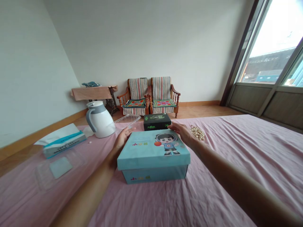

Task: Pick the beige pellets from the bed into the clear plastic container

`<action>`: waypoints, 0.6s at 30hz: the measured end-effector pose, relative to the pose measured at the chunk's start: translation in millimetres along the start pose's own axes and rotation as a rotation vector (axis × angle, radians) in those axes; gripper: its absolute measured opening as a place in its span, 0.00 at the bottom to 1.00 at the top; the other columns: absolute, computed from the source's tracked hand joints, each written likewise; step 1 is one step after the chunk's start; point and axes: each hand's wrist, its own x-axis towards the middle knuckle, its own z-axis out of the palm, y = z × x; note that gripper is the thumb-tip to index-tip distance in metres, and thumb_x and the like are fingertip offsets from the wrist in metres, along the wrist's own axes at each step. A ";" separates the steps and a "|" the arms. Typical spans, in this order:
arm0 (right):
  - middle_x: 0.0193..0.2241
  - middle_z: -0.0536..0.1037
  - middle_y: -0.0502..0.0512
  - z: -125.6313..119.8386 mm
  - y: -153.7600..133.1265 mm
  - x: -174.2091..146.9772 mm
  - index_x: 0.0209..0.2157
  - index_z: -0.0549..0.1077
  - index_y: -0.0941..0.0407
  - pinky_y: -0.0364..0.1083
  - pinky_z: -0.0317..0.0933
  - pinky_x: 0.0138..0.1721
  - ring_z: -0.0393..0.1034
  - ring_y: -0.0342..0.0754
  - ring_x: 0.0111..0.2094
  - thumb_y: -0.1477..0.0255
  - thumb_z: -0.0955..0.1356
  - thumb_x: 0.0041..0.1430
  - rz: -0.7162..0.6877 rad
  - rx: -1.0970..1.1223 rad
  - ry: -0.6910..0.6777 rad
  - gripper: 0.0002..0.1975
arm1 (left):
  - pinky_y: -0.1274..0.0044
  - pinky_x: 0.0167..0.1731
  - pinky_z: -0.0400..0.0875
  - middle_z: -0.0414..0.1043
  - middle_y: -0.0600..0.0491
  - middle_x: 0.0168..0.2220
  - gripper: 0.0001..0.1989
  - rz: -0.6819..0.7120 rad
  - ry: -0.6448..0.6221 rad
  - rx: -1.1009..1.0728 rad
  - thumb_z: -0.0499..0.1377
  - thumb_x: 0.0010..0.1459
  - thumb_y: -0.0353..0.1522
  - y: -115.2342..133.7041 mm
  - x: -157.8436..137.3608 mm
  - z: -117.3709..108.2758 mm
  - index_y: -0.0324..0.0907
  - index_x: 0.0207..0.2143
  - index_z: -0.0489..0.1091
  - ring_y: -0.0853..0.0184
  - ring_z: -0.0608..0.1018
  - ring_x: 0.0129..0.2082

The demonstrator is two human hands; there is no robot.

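On the pink cloth (pixel 236 151), a little inside from the far edge, a light blue box (pixel 153 160) with its lid on, upright and level. On top of the lid, a printed cartoon figure with headphones and an orange ball. At the far left corner of the box, the left hand (pixel 123 136), with fingers stretched forward and slightly apart. At the far right corner, the right hand (pixel 181 130), with fingers bent inward, near the front right corner of a black box (pixel 156 123). Whether gripping the blue box or only resting against it, cannot tell for either hand. Just behind the blue box, near the far edge of the cloth, the black box, with green lettering. To the right of the right hand, a small pile of pale nuts (pixel 198 133). Toward the far left corner of the cloth, a white and grey jug (pixel 104 124), and beside it a clear tray (pixel 129 119). Along the left edge, a tissue pack (pixel 65 142) and a flat clear plastic container (pixel 60 167).
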 end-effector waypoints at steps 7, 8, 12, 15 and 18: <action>0.39 0.78 0.56 -2.3 -2.9 -52.7 0.41 0.74 0.56 0.50 0.62 0.46 0.70 0.53 0.43 0.62 0.71 0.44 0.037 -0.005 -0.074 0.21 | 0.71 0.44 0.71 0.70 0.46 0.52 0.25 -0.157 -0.078 0.092 0.60 0.51 0.39 -15.9 -55.9 -14.5 0.44 0.52 0.65 0.58 0.74 0.50; 0.40 0.78 0.57 -2.7 -2.1 -61.5 0.43 0.74 0.56 0.51 0.62 0.46 0.71 0.53 0.43 0.63 0.72 0.44 0.080 0.025 -0.092 0.22 | 0.70 0.42 0.72 0.71 0.45 0.50 0.25 -0.222 -0.100 0.066 0.60 0.51 0.39 -18.3 -65.4 -17.2 0.42 0.51 0.65 0.56 0.75 0.48; 0.42 0.77 0.58 -2.7 5.3 -89.9 0.48 0.70 0.56 0.53 0.65 0.46 0.73 0.53 0.41 0.59 0.68 0.51 0.209 0.194 -0.303 0.24 | 0.69 0.42 0.73 0.74 0.45 0.46 0.22 -0.316 -0.040 -0.010 0.57 0.53 0.42 -28.5 -95.4 -24.5 0.39 0.47 0.70 0.56 0.77 0.45; 0.42 0.78 0.58 -0.7 10.4 -99.4 0.49 0.69 0.57 0.52 0.65 0.46 0.73 0.52 0.41 0.57 0.66 0.55 0.257 0.256 -0.313 0.24 | 0.69 0.40 0.74 0.75 0.46 0.46 0.23 -0.311 0.008 -0.027 0.55 0.55 0.43 -33.5 -104.9 -23.8 0.39 0.48 0.70 0.56 0.77 0.44; 0.41 0.78 0.58 3.4 15.7 -100.8 0.50 0.68 0.57 0.53 0.65 0.47 0.74 0.52 0.41 0.58 0.66 0.56 0.279 0.293 -0.272 0.24 | 0.69 0.37 0.74 0.75 0.46 0.45 0.22 -0.346 0.033 -0.045 0.55 0.54 0.42 -33.7 -105.9 -19.1 0.38 0.48 0.70 0.56 0.78 0.41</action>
